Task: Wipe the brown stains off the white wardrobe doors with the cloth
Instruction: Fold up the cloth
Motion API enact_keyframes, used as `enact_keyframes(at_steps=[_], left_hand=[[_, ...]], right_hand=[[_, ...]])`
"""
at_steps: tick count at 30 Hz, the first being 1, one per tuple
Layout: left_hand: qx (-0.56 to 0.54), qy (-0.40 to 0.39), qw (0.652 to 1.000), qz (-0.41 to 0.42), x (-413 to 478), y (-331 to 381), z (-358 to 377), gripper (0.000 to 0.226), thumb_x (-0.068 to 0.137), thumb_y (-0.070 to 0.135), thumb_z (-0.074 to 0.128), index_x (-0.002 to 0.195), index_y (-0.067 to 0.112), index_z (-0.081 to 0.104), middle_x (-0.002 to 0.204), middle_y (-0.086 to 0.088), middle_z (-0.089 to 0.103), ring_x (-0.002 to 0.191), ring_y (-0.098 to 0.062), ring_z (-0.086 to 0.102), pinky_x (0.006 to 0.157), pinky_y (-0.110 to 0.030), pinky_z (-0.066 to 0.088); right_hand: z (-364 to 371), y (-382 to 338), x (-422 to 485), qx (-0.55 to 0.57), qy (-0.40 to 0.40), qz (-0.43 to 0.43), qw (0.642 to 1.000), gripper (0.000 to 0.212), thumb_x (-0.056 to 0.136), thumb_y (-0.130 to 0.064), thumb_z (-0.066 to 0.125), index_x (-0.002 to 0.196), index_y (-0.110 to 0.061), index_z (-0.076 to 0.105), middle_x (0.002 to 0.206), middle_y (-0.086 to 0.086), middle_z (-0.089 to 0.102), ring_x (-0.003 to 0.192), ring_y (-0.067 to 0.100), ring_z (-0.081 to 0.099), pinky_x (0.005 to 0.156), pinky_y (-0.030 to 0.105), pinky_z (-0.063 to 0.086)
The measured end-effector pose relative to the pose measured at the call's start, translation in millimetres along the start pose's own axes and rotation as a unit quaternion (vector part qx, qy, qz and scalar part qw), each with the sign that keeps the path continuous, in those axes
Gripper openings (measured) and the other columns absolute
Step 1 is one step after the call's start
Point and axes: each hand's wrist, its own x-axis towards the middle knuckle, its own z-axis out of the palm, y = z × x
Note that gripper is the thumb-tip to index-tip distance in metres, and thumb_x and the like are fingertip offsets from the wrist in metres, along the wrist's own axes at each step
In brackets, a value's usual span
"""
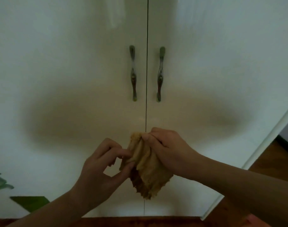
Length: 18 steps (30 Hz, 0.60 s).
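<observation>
A tan, folded cloth [146, 167] hangs between my hands in front of the white wardrobe doors. My right hand [169, 149] grips its upper part in a closed fist. My left hand [104, 163] pinches the cloth's left edge between thumb and fingertips. The left door [66, 71] and the right door [213, 71] meet at a dark vertical seam. Faint pale smudges [145, 119] show around the seam just above the cloth. Broad soft shadows lie across both doors at hand height.
Two ornate metal handles, the left handle [133, 72] and the right handle [160, 73], flank the seam. Green decals [29, 202] mark the left door's lower corner. Wooden floor [271, 163] shows at right and along the bottom, beyond the wardrobe's white side edge [261, 151].
</observation>
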Motion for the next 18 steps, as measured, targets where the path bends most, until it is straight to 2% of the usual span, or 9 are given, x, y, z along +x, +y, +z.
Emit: enact_keyframes(at_steps=[3, 6, 9, 12, 14, 16, 18], left_hand=[[-0.012, 0.001, 1.000, 0.006, 24, 11, -35, 0.011, 0.085, 0.022, 0.070, 0.090, 0.014, 0.074, 0.090, 0.009, 0.057, 0.082, -0.003, 0.057, 0.068, -0.011, 0.045], [-0.072, -0.038, 0.996, -0.048, 52, 26, -72, 0.006, 0.084, 0.027, 0.069, 0.080, 0.025, 0.073, 0.082, 0.013, 0.060, 0.075, -0.012, 0.060, 0.066, -0.014, 0.046], [-0.128, -0.119, 0.975, -0.138, 84, 47, -110, 0.017, 0.083, 0.026, 0.075, 0.071, 0.036, 0.072, 0.077, 0.010, 0.064, 0.073, -0.016, 0.061, 0.066, -0.019, 0.048], [-0.109, -0.207, 0.953, -0.191, 123, 69, -142, 0.024, 0.086, 0.017, 0.077, 0.068, 0.032, 0.074, 0.076, 0.009, 0.067, 0.075, -0.016, 0.063, 0.070, -0.027, 0.053], [-0.064, -0.248, 0.944, -0.206, 152, 90, -161, 0.021, 0.089, 0.024, 0.074, 0.069, 0.032, 0.072, 0.076, 0.010, 0.067, 0.075, -0.014, 0.063, 0.070, -0.026, 0.053], [-0.021, -0.295, 0.930, -0.219, 181, 119, -178, 0.024, 0.091, 0.032, 0.072, 0.067, 0.033, 0.069, 0.075, 0.014, 0.065, 0.072, -0.008, 0.062, 0.067, -0.020, 0.049], [0.014, -0.326, 0.921, -0.213, 211, 162, -197, 0.021, 0.092, 0.037, 0.069, 0.071, 0.034, 0.066, 0.078, 0.015, 0.066, 0.075, -0.004, 0.061, 0.069, -0.019, 0.049]], right_hand=[[-24, -33, 1, -0.001, -0.022, 0.040, 0.999, 0.045, 0.108, -0.046, 0.037, 0.091, -0.017, 0.067, 0.088, -0.001, 0.063, 0.084, 0.017, 0.061, 0.081, 0.031, 0.052], [-46, -65, 3, -0.047, -0.049, 0.055, 0.996, 0.049, 0.107, -0.052, 0.034, 0.102, -0.021, 0.071, 0.100, -0.004, 0.063, 0.092, 0.014, 0.061, 0.089, 0.034, 0.053], [-73, -95, 2, -0.080, -0.081, 0.055, 0.992, 0.049, 0.107, -0.053, 0.033, 0.116, -0.026, 0.073, 0.115, -0.011, 0.058, 0.102, 0.010, 0.058, 0.096, 0.031, 0.050], [-105, -122, 0, -0.114, -0.122, 0.052, 0.985, 0.052, 0.108, -0.053, 0.032, 0.115, -0.024, 0.073, 0.120, -0.007, 0.058, 0.106, 0.013, 0.058, 0.099, 0.034, 0.049], [-134, -139, 0, -0.132, -0.168, 0.037, 0.976, 0.055, 0.109, -0.051, 0.033, 0.111, -0.013, 0.073, 0.116, 0.005, 0.063, 0.103, 0.021, 0.061, 0.097, 0.039, 0.052], [-169, -162, -2, -0.139, -0.198, 0.032, 0.970, 0.054, 0.110, -0.047, 0.035, 0.109, -0.007, 0.072, 0.112, 0.014, 0.067, 0.100, 0.026, 0.063, 0.090, 0.037, 0.052], [-210, -192, -9, -0.159, -0.201, 0.026, 0.966, 0.046, 0.111, -0.044, 0.037, 0.115, -0.015, 0.072, 0.104, 0.003, 0.068, 0.094, 0.021, 0.062, 0.079, 0.027, 0.047]])
